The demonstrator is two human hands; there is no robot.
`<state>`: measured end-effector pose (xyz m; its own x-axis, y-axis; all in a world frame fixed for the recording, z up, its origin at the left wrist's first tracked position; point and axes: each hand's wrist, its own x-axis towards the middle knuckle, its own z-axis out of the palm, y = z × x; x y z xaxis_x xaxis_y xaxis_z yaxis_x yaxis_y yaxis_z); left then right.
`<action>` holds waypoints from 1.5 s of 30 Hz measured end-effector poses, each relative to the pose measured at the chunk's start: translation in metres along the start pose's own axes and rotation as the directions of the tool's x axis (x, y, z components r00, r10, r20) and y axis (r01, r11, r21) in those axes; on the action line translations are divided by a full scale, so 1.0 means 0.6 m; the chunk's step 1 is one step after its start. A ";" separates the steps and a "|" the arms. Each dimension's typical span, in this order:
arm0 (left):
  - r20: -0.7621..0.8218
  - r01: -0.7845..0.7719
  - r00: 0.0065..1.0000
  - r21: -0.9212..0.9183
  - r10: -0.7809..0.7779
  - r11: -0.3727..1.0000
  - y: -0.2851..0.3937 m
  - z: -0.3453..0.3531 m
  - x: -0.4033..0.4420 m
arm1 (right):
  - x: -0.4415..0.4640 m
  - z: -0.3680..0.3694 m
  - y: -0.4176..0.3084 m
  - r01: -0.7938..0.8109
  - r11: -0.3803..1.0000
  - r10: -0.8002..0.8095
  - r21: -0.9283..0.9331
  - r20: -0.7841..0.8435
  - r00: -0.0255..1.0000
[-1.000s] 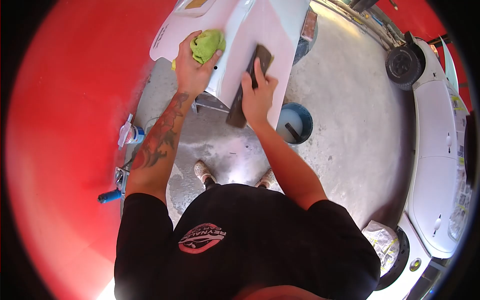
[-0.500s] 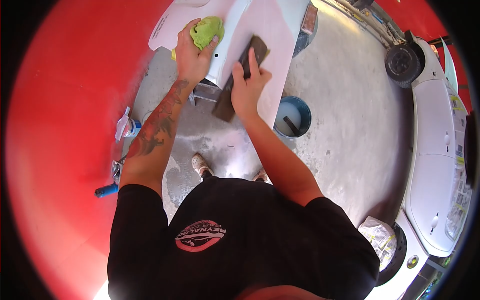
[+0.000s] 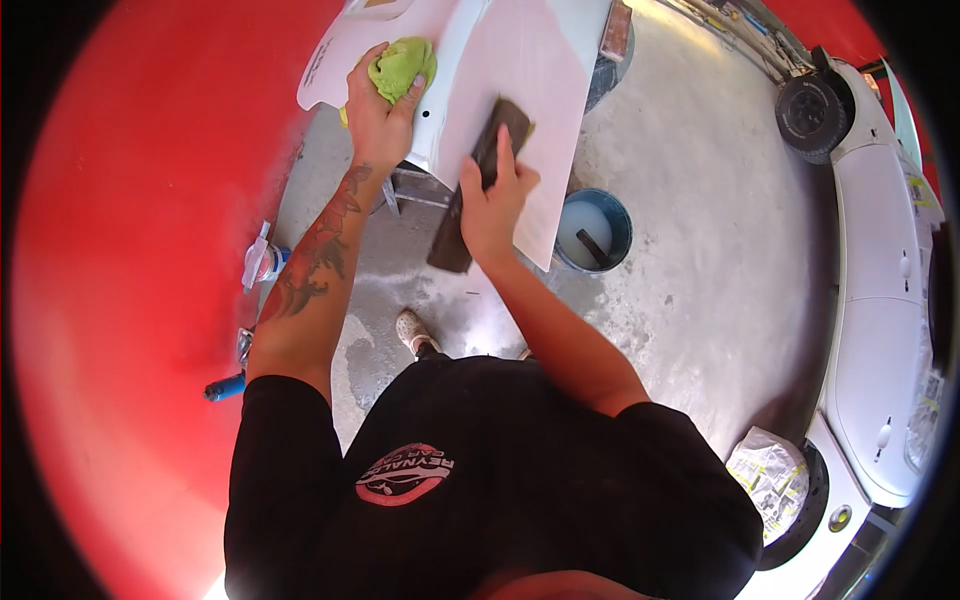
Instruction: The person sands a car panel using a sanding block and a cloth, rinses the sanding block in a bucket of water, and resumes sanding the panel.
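My left hand [image 3: 380, 118] is wrapped round a crumpled yellow-green cloth [image 3: 402, 70] at the left part of a pale car panel [image 3: 550, 70]. A small dark hole shows in the panel just right of that hand. My right hand [image 3: 495, 205] grips a long dark sanding block [image 3: 480, 180], its index finger stretched along the top. The block lies slantwise on the panel's pinkish-white surface, and its lower end reaches past the near edge. The underside of the block is hidden.
A bucket [image 3: 628, 232] of cloudy liquid stands on the floor right of the panel. A brownish block [image 3: 616, 32] lies farther back. A red surface [image 3: 130, 250] fills the left, with a can [image 3: 268, 262] beside it. A white car body [image 3: 870, 260] stands at the right.
The dark block and my right hand first moved left and toward the panel's upper part, then back down a little toward me. My left hand keeps hold of the cloth.
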<state>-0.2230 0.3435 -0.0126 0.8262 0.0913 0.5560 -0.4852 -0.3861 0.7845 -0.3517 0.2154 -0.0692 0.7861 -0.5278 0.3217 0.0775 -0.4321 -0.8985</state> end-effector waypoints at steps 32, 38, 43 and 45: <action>0.052 0.039 0.998 -0.217 -0.028 0.976 -0.014 0.006 0.000 | -0.020 -0.075 0.095 -0.079 0.974 0.106 -0.213 0.116 0.988; 0.072 0.027 0.997 -0.272 -0.008 0.962 0.000 0.007 0.000 | 0.162 -0.012 0.060 -0.138 0.965 0.157 -0.223 0.068 0.985; 0.097 0.027 0.995 -0.213 -0.006 0.977 0.012 0.005 -0.003 | 0.267 -0.001 0.042 -0.189 0.970 0.199 -0.156 0.047 0.979; 0.087 0.023 0.996 -0.198 -0.006 0.980 0.015 0.004 -0.003 | 0.165 -0.043 0.099 -0.231 0.969 0.240 -0.085 0.114 0.964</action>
<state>-0.2284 0.3375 -0.0072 0.8507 0.0130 0.5255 -0.5133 -0.1947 0.8358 -0.2853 0.1185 -0.0832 0.8465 -0.5288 0.0609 -0.1581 -0.3589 -0.9199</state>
